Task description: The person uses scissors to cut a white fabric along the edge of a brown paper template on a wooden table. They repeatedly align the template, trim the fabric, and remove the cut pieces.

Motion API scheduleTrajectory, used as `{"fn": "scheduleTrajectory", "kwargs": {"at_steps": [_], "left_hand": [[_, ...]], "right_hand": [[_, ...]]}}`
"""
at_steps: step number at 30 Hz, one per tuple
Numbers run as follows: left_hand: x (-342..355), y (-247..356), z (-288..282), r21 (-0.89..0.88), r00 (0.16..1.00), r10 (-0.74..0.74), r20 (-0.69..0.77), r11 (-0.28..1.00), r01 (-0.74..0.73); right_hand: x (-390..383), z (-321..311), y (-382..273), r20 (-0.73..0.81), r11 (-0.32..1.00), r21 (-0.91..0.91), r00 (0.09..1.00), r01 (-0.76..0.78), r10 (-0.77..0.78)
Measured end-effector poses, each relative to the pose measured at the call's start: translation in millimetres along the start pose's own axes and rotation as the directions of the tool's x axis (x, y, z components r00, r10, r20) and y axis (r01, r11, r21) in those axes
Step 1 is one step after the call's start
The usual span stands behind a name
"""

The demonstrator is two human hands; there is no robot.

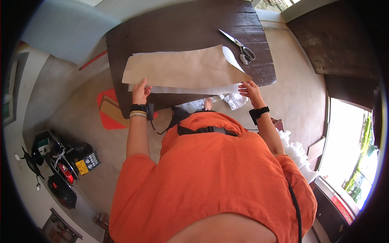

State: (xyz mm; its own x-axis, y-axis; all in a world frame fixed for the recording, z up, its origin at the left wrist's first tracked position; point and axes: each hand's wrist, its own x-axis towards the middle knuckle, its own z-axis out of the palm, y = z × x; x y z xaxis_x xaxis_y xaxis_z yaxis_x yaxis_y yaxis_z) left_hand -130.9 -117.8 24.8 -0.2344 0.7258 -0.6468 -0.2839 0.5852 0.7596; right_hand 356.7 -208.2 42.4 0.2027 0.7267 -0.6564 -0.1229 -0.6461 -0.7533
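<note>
A large brown paper sheet (178,67), cut with a curved right end, lies over white cloth (182,90) on a dark wooden table. White material shows below its near edge and past the curve. My left hand (140,94) pinches the near edge of the sheet toward its left end, thumb on top. At the pointed right corner, my right hand (252,93) grips the sheet between thumb and fingers. Whether either hand also holds the cloth underneath, I cannot tell. Scissors (241,46) with dark handles lie beyond the curved end, blades pointing away to the left.
The dark table (182,28) stretches away in front of me. Crumpled white cloth (235,101) hangs or lies below its near edge. On the floor at left are a red stool (106,109) and a parked scooter (60,170). White material (293,150) is heaped at right.
</note>
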Motion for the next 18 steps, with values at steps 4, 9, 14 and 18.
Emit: {"fn": "scheduleTrajectory", "kwargs": {"at_steps": [4, 9, 14, 18], "left_hand": [[17.3, -2.2, 1.7, 0.044, 0.999, -0.050, 0.014, 0.998, 0.049], [28.9, -7.2, -0.4, 0.064, 0.996, -0.080, 0.026, 0.995, 0.078], [33.1, -7.3, -4.7, 0.058, 0.996, -0.077, 0.048, 0.996, 0.074], [32.4, -5.2, -6.8, 0.042, 0.992, -0.096, 0.080, 0.995, 0.093]], "right_hand": [[2.5, 1.9, 6.9, -0.019, 0.999, 0.020, 0.999, -0.025, 0.026], [5.3, -1.9, 22.2, -0.048, 0.997, 0.011, 0.996, -0.071, 0.072], [8.7, -1.2, 29.9, -0.047, 0.994, -0.010, 0.993, -0.109, 0.108], [7.9, -1.4, 29.2, -0.036, 0.994, -0.002, 0.993, -0.111, 0.110]]}}
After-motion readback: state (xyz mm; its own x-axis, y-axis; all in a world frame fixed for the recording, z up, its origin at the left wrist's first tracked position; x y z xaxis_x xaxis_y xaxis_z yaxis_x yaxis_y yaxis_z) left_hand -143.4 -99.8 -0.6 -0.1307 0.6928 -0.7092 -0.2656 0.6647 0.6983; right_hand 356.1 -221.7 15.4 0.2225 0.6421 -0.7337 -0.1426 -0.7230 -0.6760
